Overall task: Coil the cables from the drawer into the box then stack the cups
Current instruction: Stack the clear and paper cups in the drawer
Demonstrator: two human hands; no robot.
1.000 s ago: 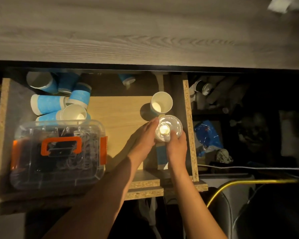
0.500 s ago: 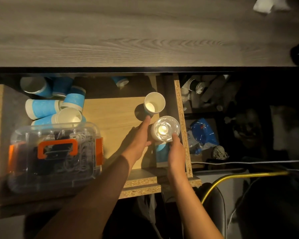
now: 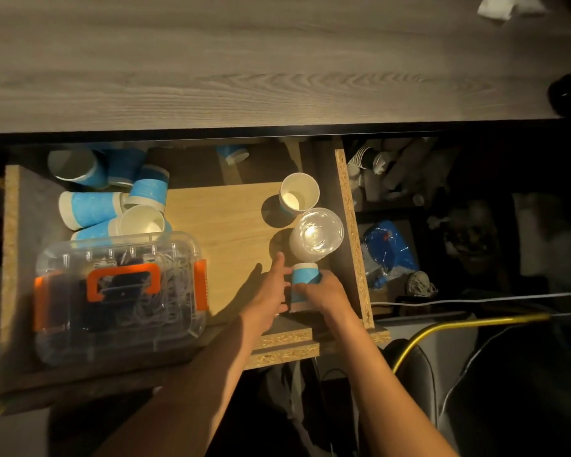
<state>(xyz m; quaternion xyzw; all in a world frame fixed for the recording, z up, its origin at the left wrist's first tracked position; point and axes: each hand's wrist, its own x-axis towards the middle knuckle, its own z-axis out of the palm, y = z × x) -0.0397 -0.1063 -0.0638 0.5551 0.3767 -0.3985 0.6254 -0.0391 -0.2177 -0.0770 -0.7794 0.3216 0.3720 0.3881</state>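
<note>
Open drawer [image 3: 351,225] holds clear box [image 3: 119,298], blue paper cups [image 3: 89,209] — one upright cup [image 3: 299,196].

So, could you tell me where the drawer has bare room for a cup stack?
The wood floor is bare between the clear box and the upright cups. The back left corner is crowded with tipped cups.

matt paper cups [image 3: 91,211], glossy clear plastic box [image 3: 119,298], raw chipboard drawer [image 3: 353,232] edges
</note>
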